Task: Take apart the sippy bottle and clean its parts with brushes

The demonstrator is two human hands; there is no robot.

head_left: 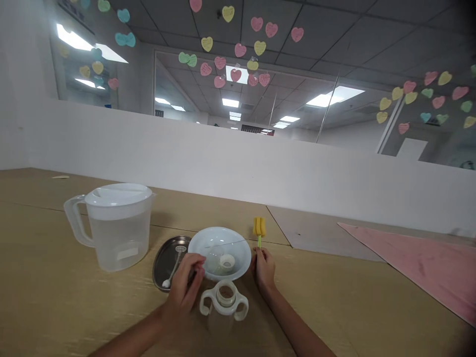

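Gripped upright in my right hand [265, 270] is a small sponge brush [259, 226] with a yellow foam head and a thin green handle, just right of the white bowl [241, 267]. My left hand [188, 278] is at the bowl's left rim, fingers bent and apart, with nothing visible in it; whether it touches the rim I cannot tell. Inside the bowl lie a white ring-shaped piece [226, 262] and some clear parts. Between my forearms stands an uncapped clear baby bottle [223, 317] with a white two-handled collar [224, 308].
Left of the bowl, a dark metal tray [159, 263] holds a straw piece [174, 267] with a white end. A lidded clear pitcher [119, 233] of water stands farther left. A pink cloth or mat [420, 263] covers the table's right side. Behind rises a white wall [223, 158].
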